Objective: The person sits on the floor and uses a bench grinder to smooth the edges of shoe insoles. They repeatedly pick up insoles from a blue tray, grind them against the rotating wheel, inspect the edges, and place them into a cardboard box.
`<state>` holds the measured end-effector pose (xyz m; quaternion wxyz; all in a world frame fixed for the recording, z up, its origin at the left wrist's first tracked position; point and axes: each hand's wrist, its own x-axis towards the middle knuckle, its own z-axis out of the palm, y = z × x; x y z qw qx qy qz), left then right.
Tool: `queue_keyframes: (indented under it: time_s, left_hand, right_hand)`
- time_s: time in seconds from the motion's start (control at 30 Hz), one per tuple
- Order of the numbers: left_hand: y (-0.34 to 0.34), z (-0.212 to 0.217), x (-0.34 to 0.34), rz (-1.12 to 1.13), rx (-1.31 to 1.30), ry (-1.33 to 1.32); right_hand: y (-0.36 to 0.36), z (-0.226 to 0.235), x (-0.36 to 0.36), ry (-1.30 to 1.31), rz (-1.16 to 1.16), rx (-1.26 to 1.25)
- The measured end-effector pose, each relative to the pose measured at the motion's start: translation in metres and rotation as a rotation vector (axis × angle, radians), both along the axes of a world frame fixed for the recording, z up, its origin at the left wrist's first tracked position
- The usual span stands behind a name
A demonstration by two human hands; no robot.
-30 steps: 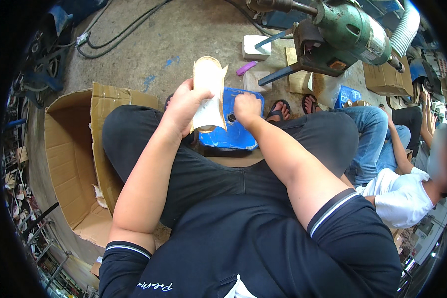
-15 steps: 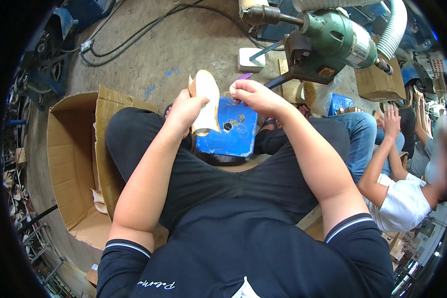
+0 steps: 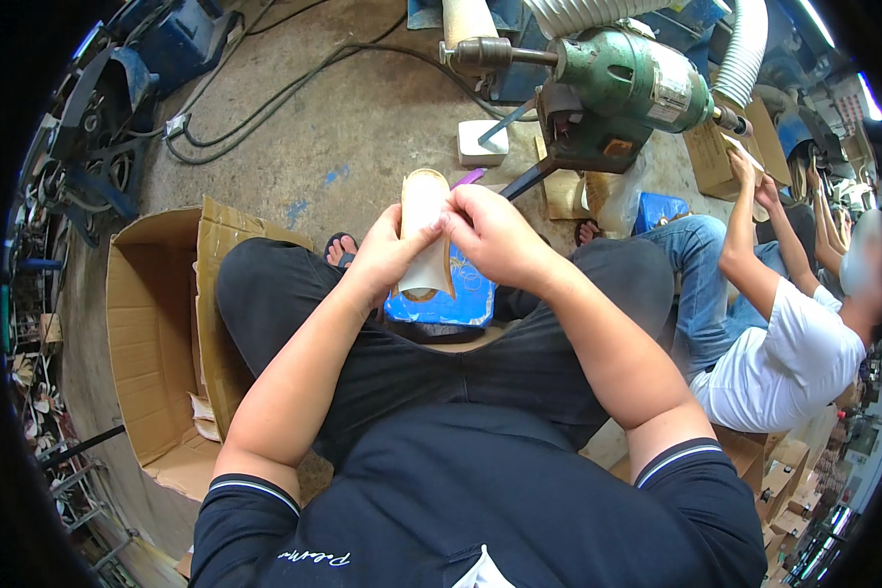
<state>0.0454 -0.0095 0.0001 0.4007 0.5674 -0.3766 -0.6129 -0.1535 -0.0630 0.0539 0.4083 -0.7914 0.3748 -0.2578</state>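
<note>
A pair of white-faced, tan-edged shoe insoles (image 3: 424, 203) stands upright above a blue stool (image 3: 439, 313). My left hand (image 3: 387, 253) grips the insoles from the left, thumb across their white face. At their right edge, the fingers of my right hand (image 3: 493, 233) are pinched together, touching the insoles near my left thumb. The rubber band in those fingers is hidden now. Most of the stool top, where loose bands lay, is covered by my hands and the insoles.
A cardboard box (image 3: 157, 333) stands open at my left with a few pale pieces inside. Ahead to the right is a green motor machine (image 3: 632, 78) on blue legs, beside a white block (image 3: 482, 144). A co-worker in a white shirt (image 3: 779, 358) sits at my right. Cables (image 3: 294, 103) cross the floor.
My right hand has moved left from beside the insoles to their edge, carrying the rubber band. The insoles have shifted slightly right and nearer. The co-worker's hands now hold up a pale piece.
</note>
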Motion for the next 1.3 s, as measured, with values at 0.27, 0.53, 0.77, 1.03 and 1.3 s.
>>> queue_keyframes:
  time_s: [0.27, 0.53, 0.77, 1.03, 1.3]
  left_hand:
    - [-0.001, 0.008, 0.004, 0.086, -0.265, -0.745]
    - [0.025, 0.059, 0.004, -0.208, -0.766, -0.943]
    - [0.059, 0.115, 0.030, -0.310, -0.900, -0.739]
    - [0.104, 0.122, 0.084, 0.290, -0.637, -0.426]
    - [0.230, 0.161, 0.225, 0.629, -0.472, 0.067]
  right_hand:
    - [0.076, 0.068, 0.016, -0.170, 0.445, 0.127]
    - [-0.019, 0.061, -0.036, -0.772, 0.073, 1.100]
    - [-0.013, -0.021, -0.038, -0.709, 0.019, 1.576]
    - [0.045, -0.010, 0.029, -0.761, 0.226, 2.090]
    - [0.061, 0.016, 0.056, -0.556, 0.086, 1.626]
